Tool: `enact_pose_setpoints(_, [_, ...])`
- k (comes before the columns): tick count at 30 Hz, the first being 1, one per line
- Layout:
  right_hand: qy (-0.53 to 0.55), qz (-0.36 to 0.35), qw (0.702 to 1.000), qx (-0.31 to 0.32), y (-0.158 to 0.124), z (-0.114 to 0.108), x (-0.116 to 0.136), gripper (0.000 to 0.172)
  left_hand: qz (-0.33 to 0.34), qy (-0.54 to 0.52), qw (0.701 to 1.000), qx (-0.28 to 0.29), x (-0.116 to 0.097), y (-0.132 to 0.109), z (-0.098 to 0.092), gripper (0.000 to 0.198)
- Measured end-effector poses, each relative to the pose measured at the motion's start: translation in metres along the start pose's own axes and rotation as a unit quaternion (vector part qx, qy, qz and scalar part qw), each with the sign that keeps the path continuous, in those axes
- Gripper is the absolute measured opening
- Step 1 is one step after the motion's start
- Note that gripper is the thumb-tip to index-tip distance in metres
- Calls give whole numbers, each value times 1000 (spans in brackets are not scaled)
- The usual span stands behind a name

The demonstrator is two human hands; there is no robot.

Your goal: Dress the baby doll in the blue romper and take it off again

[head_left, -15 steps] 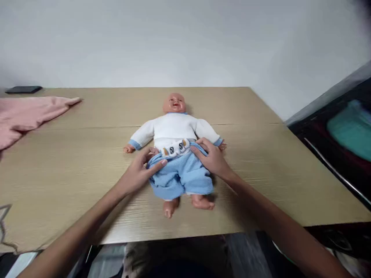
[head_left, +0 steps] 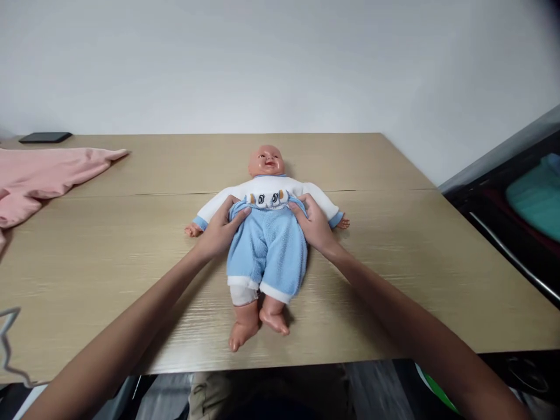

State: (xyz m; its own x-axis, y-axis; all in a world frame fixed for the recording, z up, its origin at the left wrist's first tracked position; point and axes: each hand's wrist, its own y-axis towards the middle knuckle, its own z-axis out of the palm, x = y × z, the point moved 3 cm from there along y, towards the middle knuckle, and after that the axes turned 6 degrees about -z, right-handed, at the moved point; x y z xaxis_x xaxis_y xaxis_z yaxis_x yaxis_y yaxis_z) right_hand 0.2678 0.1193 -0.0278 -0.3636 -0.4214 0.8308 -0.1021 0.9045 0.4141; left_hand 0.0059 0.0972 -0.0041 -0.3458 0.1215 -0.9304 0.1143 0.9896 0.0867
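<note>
Blue trousers [head_left: 268, 245] on doll [head_left: 268, 164], face-up on table [head_left: 385, 251]. Left hand [head_left: 222, 228] and right hand [head_left: 315, 224] pinch the waistband [head_left: 270, 209], one each side. Waistband sits higher than a moment ago; trousers now cover more of white top [head_left: 301, 188]. Pink cloth [head_left: 56, 169], dark slab [head_left: 45, 137] well left, out of the hands' way.

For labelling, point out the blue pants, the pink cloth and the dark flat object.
Blue pants [head_left: 270, 240], head view: middle of the front.
Pink cloth [head_left: 55, 170], head view: visible middle.
Dark flat object [head_left: 45, 137], head view: top.
</note>
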Motion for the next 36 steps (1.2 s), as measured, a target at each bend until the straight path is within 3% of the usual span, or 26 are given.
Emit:
enact_pose_setpoints(4, [-37, -18, 999, -10, 4, -4, 5, 36, -36, -86, 995, 28, 9, 10, 1, 39])
enact_pose_setpoints(9, [-82, -64, 993, -50, -4, -12, 17, 28, -53, -59, 996, 31, 12, 1, -5, 42])
enact_pose_setpoints(12, [-66, -35, 996, -54, 3, -7, 8, 27, -42, -77, 996, 23, 14, 5, 0, 41])
enact_pose_setpoints(16, [10, 49, 999, 7, 20, 0, -12, 40, -90, -153, 982, 62, 22, 14, 8, 51])
enact_pose_setpoints(19, [28, 62, 996, 58, 19, -7, -14, 45, -82, -114, 985, 103, 29, 13, -4, 53])
enact_pose_setpoints(22, [37, 82, 989, 118, 0, -24, -8, 45, -35, -29, 985, 166, 35, 3, -26, 48])
enact_pose_setpoints(24, [49, 93, 982, 155, -17, -33, -5, 46, -29, -27, 977, 207, 40, -5, -36, 48])
enact_pose_setpoints(27, [76, 115, 983, 120, -40, -39, -8, 48, -68, -109, 963, 238, 42, -16, -33, 49])
enact_pose_setpoints(29, [111, 168, 978, 47, -51, -35, -15, 51, -113, -216, 945, 217, 41, -20, -21, 46])
enact_pose_setpoints(32, [197, 250, 947, -37, -60, -21, -23, 58, -167, -364, 907, 128, 38, -22, -1, 45])
enact_pose_setpoints(36, [320, 314, 892, -51, -60, -5, -23, 70, -231, -401, 885, 43, 34, -25, 17, 49])
